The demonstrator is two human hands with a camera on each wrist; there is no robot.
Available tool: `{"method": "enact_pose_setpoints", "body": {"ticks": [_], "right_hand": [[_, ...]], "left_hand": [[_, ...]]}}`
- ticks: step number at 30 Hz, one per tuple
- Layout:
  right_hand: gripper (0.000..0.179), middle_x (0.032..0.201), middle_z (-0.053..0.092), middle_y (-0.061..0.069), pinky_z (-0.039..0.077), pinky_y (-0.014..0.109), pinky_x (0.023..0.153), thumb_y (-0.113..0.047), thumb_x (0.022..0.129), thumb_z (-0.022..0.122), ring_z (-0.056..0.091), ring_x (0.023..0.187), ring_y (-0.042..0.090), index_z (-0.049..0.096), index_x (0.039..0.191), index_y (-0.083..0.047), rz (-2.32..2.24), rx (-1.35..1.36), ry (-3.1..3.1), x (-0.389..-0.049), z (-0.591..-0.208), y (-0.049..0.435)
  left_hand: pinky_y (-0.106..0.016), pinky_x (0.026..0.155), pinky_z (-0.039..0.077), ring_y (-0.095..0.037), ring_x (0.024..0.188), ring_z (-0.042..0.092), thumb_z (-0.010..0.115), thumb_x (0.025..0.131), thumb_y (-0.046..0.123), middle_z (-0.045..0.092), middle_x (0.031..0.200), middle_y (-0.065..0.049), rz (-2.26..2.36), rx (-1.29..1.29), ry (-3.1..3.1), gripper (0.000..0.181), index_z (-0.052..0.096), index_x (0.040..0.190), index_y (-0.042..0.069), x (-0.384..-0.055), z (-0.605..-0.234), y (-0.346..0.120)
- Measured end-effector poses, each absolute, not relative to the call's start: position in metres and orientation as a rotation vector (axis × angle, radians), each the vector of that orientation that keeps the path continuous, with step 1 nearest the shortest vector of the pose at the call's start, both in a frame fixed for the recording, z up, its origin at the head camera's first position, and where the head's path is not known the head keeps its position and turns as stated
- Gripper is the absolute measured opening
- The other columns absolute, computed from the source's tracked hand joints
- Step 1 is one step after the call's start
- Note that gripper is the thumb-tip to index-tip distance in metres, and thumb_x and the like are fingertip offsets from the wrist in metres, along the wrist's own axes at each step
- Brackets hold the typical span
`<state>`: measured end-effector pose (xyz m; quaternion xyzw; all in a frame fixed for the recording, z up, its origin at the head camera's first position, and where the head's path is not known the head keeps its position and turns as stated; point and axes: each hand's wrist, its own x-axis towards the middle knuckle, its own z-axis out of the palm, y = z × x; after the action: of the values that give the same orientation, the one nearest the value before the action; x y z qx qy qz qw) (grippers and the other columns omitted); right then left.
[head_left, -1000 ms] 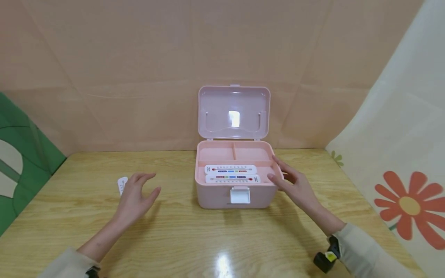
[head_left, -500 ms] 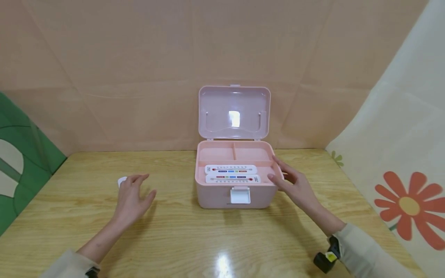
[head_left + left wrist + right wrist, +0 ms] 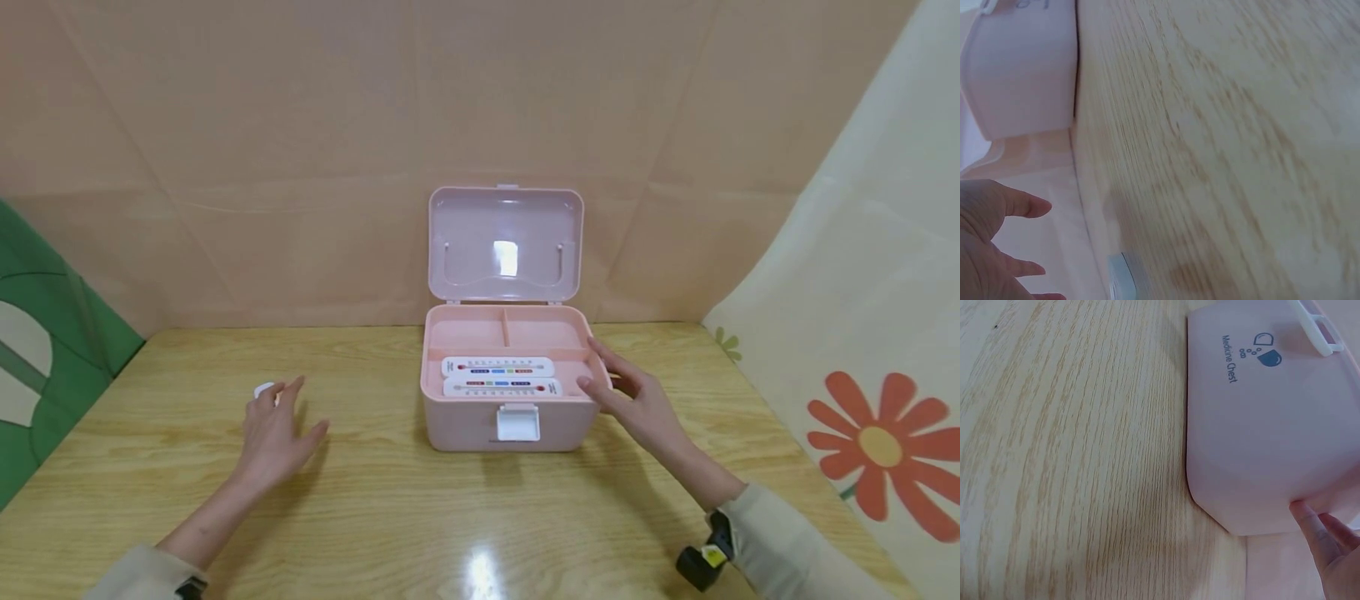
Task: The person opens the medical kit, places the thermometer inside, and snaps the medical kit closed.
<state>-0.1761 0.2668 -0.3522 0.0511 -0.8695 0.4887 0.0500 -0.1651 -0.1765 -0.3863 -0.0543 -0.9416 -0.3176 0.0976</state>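
A pink medicine chest [image 3: 450,425] stands on the table, its lid [image 3: 472,233] raised. Two white thermometers, an upper one [image 3: 487,364] and a lower one [image 3: 480,387], lie side by side in the tray's front compartment. My right hand [image 3: 641,404] holds the chest's right rim, thumb over the edge; the right wrist view shows fingers [image 3: 1313,531] against the chest's outer wall. At the left, my left hand [image 3: 270,446] hovers with fingers spread and nothing between them. Just past its fingertips lies a white strip [image 3: 263,389], mostly hidden by the hand; its end [image 3: 1121,278] shows in the left wrist view.
Two rear tray compartments [image 3: 468,327] hold nothing visible. A white latch [image 3: 518,422] hangs on the chest's front. Behind the wooden table [image 3: 390,517] hangs a beige cloth [image 3: 300,167]; a flowered cloth [image 3: 862,317] borders the right side and a green one [image 3: 45,333] the left.
My left hand has drifted slightly left and down over the white strip, covering more of it. The right hand and the chest have stayed put.
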Motion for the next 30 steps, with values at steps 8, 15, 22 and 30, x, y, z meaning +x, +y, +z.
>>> {"method": "enact_pose_setpoints", "body": {"ticks": [8,15,22,30], "right_hand": [[0.061,0.152,0.037,0.012,0.056,0.022,0.072,-0.033,0.092,0.063,0.056,0.111,0.032,0.04,0.147,-0.021,1.495,0.164,-2.64,-0.178,-0.354,0.267],[0.061,0.153,0.035,0.012,0.055,0.021,0.073,-0.035,0.093,0.063,0.055,0.114,0.035,0.039,0.148,-0.022,1.485,0.159,-2.654,-0.178,-0.355,0.268],[0.062,0.152,0.037,0.012,0.055,0.021,0.072,-0.034,0.092,0.063,0.055,0.11,0.032,0.039,0.148,-0.022,1.49,0.148,-2.652,-0.178,-0.354,0.265],[0.062,0.152,0.036,0.013,0.056,0.021,0.072,-0.036,0.093,0.062,0.054,0.112,0.034,0.037,0.148,-0.023,1.486,0.133,-2.666,-0.178,-0.354,0.266]], "left_hand": [[-0.066,0.098,0.029,-0.059,0.122,0.026,0.065,0.085,0.019,0.024,0.137,-0.045,-0.937,-0.067,-2.902,0.076,0.027,0.142,-0.014,-0.167,-0.386,-0.185],[-0.068,0.099,0.028,-0.061,0.122,0.026,0.066,0.085,0.02,0.024,0.136,-0.048,-0.906,-0.065,-2.927,0.079,0.024,0.141,-0.017,-0.166,-0.387,-0.19],[-0.068,0.101,0.027,-0.062,0.121,0.027,0.067,0.085,0.021,0.024,0.135,-0.048,-0.901,-0.013,-2.983,0.087,0.015,0.142,-0.02,-0.164,-0.39,-0.194],[-0.067,0.1,0.03,-0.062,0.12,0.028,0.067,0.085,0.022,0.024,0.134,-0.049,-0.891,0.042,-3.03,0.092,0.01,0.14,-0.024,-0.164,-0.396,-0.197]]}}
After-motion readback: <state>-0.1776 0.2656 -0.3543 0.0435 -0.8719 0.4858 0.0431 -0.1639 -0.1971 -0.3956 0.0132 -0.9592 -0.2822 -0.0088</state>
